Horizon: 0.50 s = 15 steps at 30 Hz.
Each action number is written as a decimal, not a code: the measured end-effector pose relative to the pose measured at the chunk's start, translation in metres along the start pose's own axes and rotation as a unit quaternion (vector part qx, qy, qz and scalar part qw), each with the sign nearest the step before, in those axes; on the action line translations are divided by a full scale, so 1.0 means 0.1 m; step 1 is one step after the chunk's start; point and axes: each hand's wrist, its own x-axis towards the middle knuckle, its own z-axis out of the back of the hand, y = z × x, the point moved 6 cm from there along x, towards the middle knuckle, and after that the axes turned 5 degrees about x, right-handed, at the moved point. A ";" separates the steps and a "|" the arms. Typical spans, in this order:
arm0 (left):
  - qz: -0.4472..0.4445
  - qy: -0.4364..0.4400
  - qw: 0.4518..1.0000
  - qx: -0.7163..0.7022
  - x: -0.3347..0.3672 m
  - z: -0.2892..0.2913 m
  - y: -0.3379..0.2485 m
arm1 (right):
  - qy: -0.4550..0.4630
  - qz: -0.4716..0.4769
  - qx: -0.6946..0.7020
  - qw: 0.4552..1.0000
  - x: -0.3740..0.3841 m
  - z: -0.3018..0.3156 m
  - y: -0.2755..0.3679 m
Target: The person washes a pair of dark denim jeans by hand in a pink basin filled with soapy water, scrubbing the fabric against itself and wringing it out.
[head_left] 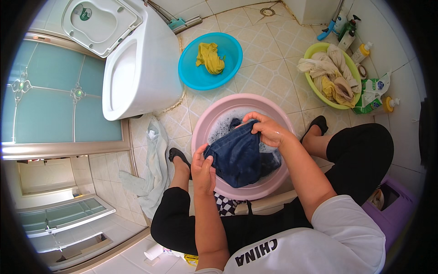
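A wet dark-blue garment [237, 160] is stretched between my two hands over a pink basin [207, 114] of sudsy water. My left hand [203, 169] pinches its left edge, fingers and thumb closed on the cloth. At the upper right edge, my right hand [267, 130] grips it between thumb and fingers. The lower part of the cloth hangs into the basin, where soap foam [221, 125] shows around it. Whether the dark cloth at the basin's right side is the same piece, I cannot tell.
Beyond sits a blue basin [187, 68] with a yellow cloth [211, 59]. A green basin [315, 86] of light clothes stands far right, beside bottles [362, 52]. The toilet [150, 68] is at the far left. A pale cloth [155, 169] lies by my left foot.
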 end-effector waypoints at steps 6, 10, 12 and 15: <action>-0.041 0.000 0.997 0.063 -0.04 -0.07 -0.09 | -0.079 0.006 -0.166 0.983 0.09 0.23 -0.05; -0.107 0.086 0.972 0.190 -0.09 -0.24 -0.24 | -0.088 0.036 -0.116 0.989 0.09 0.17 -0.03; -0.098 0.131 0.959 0.232 -0.11 -0.31 -0.23 | -0.093 0.060 -0.109 0.988 0.05 0.11 0.04; -0.028 0.159 0.965 0.206 -0.14 -0.24 -0.06 | -0.064 0.047 -0.046 0.996 0.03 -0.03 0.05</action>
